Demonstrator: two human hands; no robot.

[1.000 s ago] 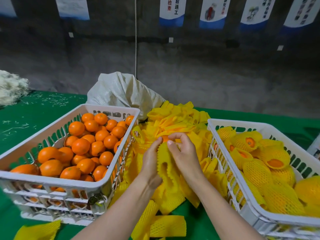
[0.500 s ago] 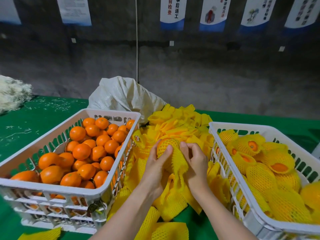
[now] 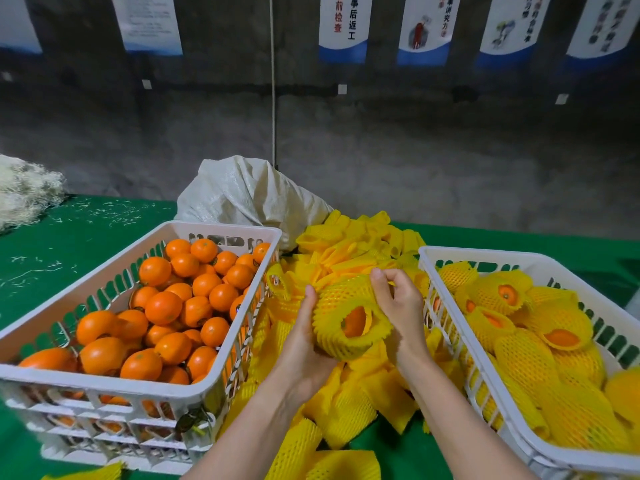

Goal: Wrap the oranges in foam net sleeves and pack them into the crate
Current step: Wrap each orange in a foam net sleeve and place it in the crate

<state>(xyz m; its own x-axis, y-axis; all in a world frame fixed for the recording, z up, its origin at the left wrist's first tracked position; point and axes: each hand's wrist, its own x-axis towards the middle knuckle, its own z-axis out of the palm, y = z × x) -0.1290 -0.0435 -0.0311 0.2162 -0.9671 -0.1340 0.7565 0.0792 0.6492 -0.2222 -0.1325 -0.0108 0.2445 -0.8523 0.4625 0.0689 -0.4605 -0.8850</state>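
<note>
Between the two crates I hold an orange in a yellow foam net sleeve [image 3: 343, 306]; its open end faces me and shows the fruit inside. My left hand [image 3: 304, 341] cups it from the left and below. My right hand [image 3: 398, 303] grips the sleeve's far right side with curled fingers. A white crate [image 3: 221, 233] on the left holds several bare oranges [image 3: 162, 306]. The white crate [image 3: 460, 252] on the right holds several sleeved oranges [image 3: 519, 344].
A heap of loose yellow foam sleeves [image 3: 349, 251] lies between the crates and spills toward me. A white woven sack [image 3: 249, 195] sits behind it. The table has a green cover [image 3: 69, 233]. Pale shredded fibre [image 3: 24, 188] lies at the far left.
The sleeve, which hung loose below the orange, is now pulled over the fruit. Both hands have turned the wrapped orange so its open end faces me and shifted it slightly right.
</note>
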